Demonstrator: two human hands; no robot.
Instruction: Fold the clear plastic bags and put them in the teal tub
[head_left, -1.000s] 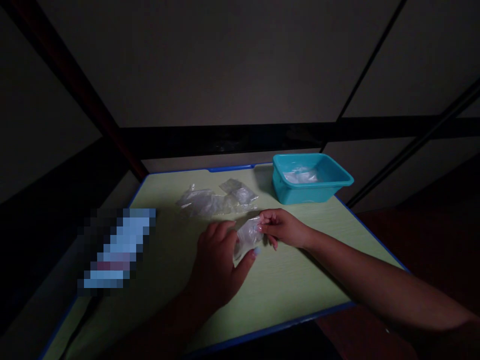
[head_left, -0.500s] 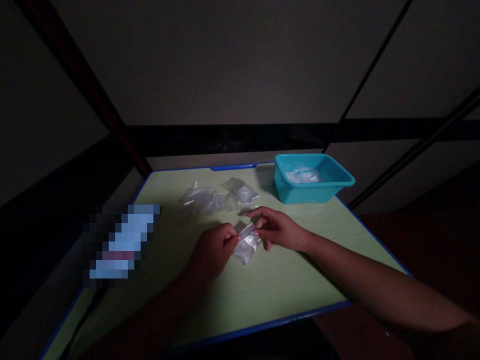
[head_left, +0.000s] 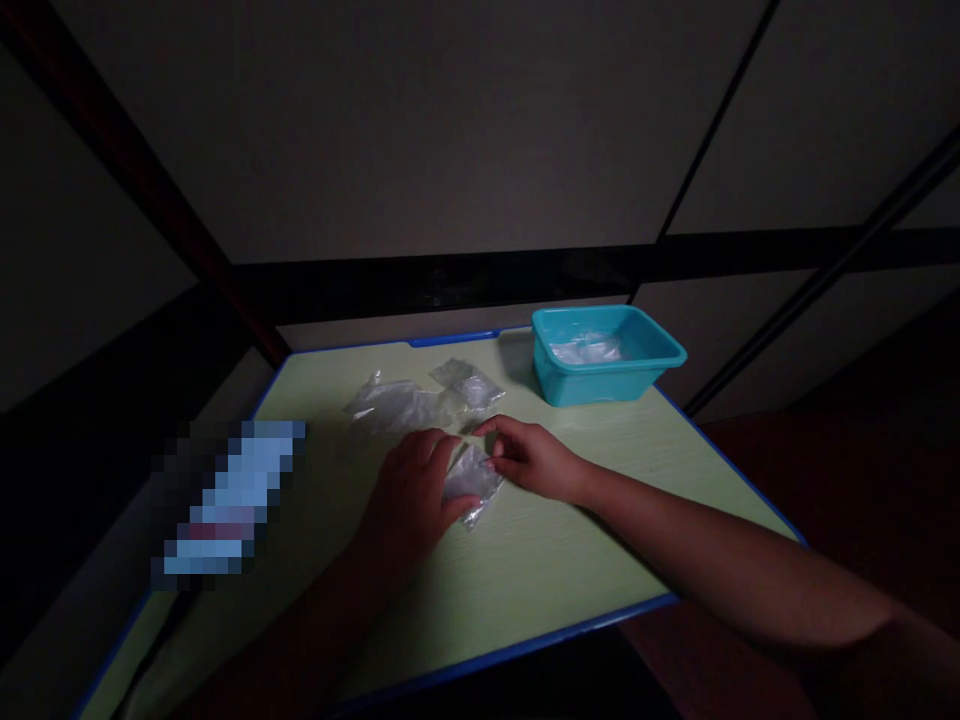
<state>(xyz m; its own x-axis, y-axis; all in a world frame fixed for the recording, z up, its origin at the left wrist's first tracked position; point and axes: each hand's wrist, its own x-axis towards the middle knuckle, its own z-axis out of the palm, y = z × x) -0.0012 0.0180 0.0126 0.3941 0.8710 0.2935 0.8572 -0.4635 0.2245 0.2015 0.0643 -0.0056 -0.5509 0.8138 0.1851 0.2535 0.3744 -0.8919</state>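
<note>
- bag [head_left: 474,478], one, clear, crinkled: on the table [head_left: 555,570] or just above it, i cannot tell which; between the two hands, nearer than the loose bags.
- left hand [head_left: 411,488], one: palm down at the bag's left, fingers arched over the far side, thumb stretched along the near edge, apart from the fingers. whether it grips or only touches, i cannot tell from where i stand.
- right hand [head_left: 534,460], one: reaching in from the right, forearm slanting low over the table; forefinger extended, thumb and a bent finger nipping the bag's right edge.
- loose bags [head_left: 409,405], clear, overlapping, count uncertain: flat beyond the hands.
- tub [head_left: 592,387], turquoise: at the far right, clear plastic [head_left: 585,348] inside.
- risks, in my judgement: the slick film could slide from the right hand if the nip is shallow; the bag could crease or skew if the hands pull unevenly; the left fingers, arched near the loose bags, could drag one along; dim light could hide an edge.
</note>
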